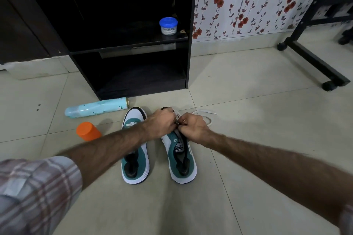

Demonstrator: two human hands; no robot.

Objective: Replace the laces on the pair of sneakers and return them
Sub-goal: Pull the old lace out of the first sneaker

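Two white and teal sneakers stand side by side on the tiled floor, toes pointing away from me. The left sneaker (134, 150) has white lace across its front. Over the front of the right sneaker (181, 158) both my hands meet. My left hand (162, 122) and my right hand (193, 127) each have curled fingers pinching the white lace (207, 118) at the eyelets. A loose loop of that lace trails on the floor to the right of the shoe. The shoe's toe is mostly hidden under my hands.
A light blue spray can (97, 109) lies on the floor left of the shoes, with an orange cup (88, 131) near it. Behind stands a black shelf unit (189, 47) holding a blue-lidded jar (168, 25). A black wheeled frame (313, 59) is at right.
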